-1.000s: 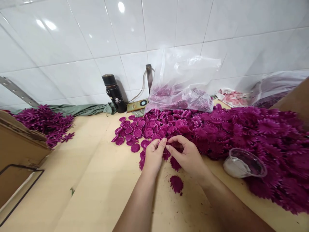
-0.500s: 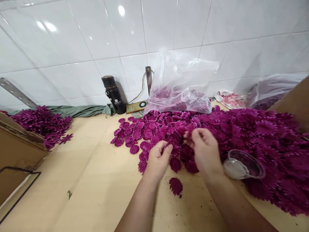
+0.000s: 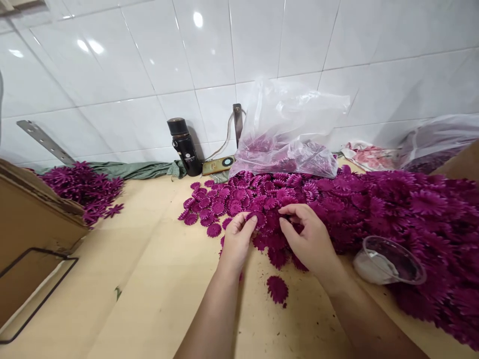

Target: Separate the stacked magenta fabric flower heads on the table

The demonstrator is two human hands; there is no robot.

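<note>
A big heap of magenta fabric flower heads (image 3: 374, 209) covers the right half of the tan table (image 3: 149, 279). My left hand (image 3: 236, 240) is closed in a pinch on a small flower piece at the heap's near edge. My right hand (image 3: 309, 237) is beside it, fingers curled and pinching another flower piece from the heap. The two hands almost touch. A single loose flower (image 3: 277, 288) lies on the table below them.
A clear plastic cup (image 3: 389, 259) lies tipped in the heap at right. A clear bag of flowers (image 3: 288, 134), a black flask (image 3: 184, 145) and a flat device (image 3: 219, 164) stand by the tiled wall. A cardboard box (image 3: 33, 219) and another flower pile (image 3: 86, 187) are at left.
My right hand reached up into the heap, then came back toward my left hand. The left hand stayed near the heap's edge. The camera view shifted slightly.
</note>
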